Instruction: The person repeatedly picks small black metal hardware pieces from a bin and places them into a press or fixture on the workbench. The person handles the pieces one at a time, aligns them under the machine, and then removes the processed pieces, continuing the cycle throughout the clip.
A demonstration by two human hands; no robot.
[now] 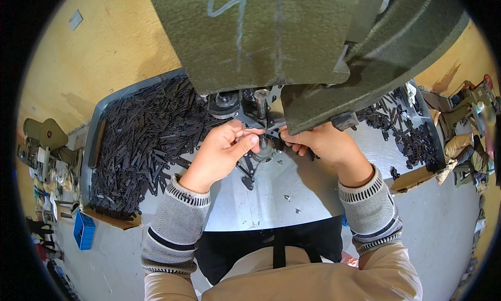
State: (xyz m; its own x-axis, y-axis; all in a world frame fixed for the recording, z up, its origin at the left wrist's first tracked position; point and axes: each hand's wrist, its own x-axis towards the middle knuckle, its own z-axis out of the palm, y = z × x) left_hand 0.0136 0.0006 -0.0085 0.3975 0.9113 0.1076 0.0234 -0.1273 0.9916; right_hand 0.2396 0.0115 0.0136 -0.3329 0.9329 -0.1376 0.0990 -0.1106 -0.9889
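Observation:
My left hand point(222, 150) is closed beside the tooling of a green machine point(271, 45); its thumb and forefinger come together near the post, and what they hold is too small to make out. Across from it, my right hand point(326, 144) pinches the end of a black metal strip point(274, 134) against the tooling. A steel punch point(261, 100) hangs above the fingertips, and a round lower post point(264, 147) stands below them. Several loose black strips point(247, 182) lie on the metal table just below my left fingertips.
A big heap of black metal strips point(151, 128) fills the table's left side. Smaller black parts point(415, 142) are piled at the right, near a cardboard edge point(415, 179). A blue crate point(84, 230) stands on the floor at left. The machine's heavy arm point(386, 66) overhangs my right hand.

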